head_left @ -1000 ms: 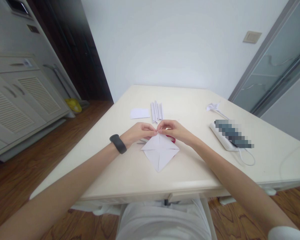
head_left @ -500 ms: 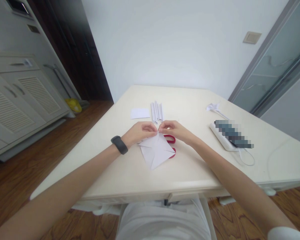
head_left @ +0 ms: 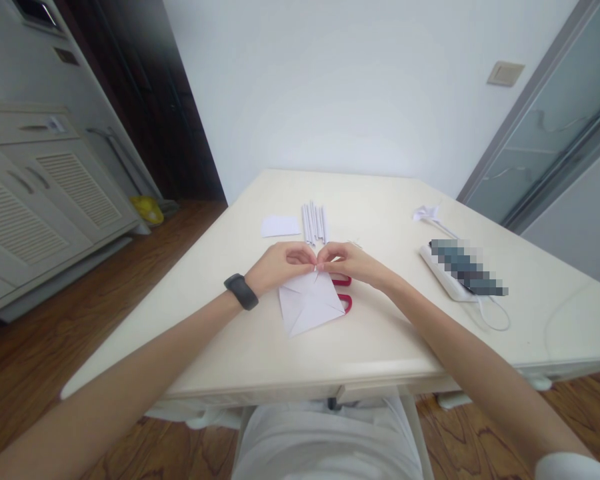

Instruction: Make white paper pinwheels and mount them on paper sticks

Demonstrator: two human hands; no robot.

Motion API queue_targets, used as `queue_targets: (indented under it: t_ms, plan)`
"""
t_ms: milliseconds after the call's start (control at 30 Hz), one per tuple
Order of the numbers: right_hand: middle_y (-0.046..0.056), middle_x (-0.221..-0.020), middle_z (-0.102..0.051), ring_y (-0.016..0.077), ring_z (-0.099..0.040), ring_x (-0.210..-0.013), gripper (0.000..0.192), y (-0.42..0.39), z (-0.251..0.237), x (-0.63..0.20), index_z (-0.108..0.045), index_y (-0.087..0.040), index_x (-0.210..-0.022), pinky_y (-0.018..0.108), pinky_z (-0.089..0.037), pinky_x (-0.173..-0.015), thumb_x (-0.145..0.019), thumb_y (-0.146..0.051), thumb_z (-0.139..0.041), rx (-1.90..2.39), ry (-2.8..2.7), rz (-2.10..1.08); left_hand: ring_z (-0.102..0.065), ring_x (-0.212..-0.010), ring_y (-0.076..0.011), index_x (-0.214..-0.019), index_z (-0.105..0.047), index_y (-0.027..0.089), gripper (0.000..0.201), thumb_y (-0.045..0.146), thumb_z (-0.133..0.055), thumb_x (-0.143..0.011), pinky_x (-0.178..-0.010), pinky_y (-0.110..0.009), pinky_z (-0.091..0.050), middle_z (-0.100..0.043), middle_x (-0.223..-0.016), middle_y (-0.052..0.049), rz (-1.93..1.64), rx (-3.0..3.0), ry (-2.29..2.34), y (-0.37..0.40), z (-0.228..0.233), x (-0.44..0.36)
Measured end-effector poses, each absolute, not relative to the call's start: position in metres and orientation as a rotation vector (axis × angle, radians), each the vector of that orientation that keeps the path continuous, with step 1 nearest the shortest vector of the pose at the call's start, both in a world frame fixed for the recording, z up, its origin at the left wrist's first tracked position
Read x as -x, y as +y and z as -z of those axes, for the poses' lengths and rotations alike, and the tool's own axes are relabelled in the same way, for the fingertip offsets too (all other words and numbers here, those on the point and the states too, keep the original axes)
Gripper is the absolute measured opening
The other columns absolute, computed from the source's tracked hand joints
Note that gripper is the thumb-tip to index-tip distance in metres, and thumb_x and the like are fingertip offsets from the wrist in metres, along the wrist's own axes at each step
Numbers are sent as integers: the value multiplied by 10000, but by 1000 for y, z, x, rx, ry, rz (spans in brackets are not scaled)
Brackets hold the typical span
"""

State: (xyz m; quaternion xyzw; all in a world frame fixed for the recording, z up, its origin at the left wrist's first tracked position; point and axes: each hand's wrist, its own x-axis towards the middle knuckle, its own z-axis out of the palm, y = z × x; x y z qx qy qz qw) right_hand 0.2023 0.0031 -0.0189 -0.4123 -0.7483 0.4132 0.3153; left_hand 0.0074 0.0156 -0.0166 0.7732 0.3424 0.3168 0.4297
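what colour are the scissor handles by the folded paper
Red; the scissor handles show best in the head view, the only one.

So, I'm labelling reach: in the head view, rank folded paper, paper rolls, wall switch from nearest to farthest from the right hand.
1. Folded paper: pinched by the right hand
2. Paper rolls: beyond, leftward
3. Wall switch: upper right

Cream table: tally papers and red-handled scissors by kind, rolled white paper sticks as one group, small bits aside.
White paper square: 1
White paper rectangle: 1
Rolled white paper stick group: 1
White paper pinwheel: 1
Red-handled scissors: 1
Total: 5
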Motion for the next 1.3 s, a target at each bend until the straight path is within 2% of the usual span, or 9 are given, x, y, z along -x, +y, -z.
queue_targets:
  t_ms: [267, 400, 867, 1300]
  plan:
    - [16, -796, -581, 119, -526, -717, 188, 1, 17, -203, -627, -164, -749, 253, -406, -629, -712, -348, -610, 1067, -1947, -1093, -633, -812, -216, -789, -660, 168, 210, 359, -622, -713, -762, -338, -471, -680, -827, -59, -804, -1886, 861, 16, 16, -8]
    - [29, -838, -602, 131, -546, -761, 155, 2, 17, -202, -627, -160, -747, 260, -420, -670, -722, -310, -596, 1053, -1942, -1084, -627, -812, -217, -775, -665, 170, 226, 384, -624, -711, -747, -336, -465, -684, -828, -61, -813, -1848, 896, 14, 14, -8]
    - [20, -773, -594, 115, -527, -688, 120, 2, 17, -201, -633, -155, -746, 236, -393, -585, -716, -256, -575, 1027, -1917, -1089, -619, -773, -210, -795, -661, 167, 235, 379, -641, -694, -646, -304, -446, -683, -803, -60, -763, -1799, 929, 18, 17, -5]
    - [21, -773, -606, 119, -545, -708, 117, 5, 21, -201, -630, -152, -759, 239, -415, -627, -734, -252, -576, 1026, -1911, -1079, -602, -740, -177, -796, -657, 157, 208, 346, -633, -711, -653, -286, -428, -676, -787, -54, -773, -1807, 908, 20, 19, -4]
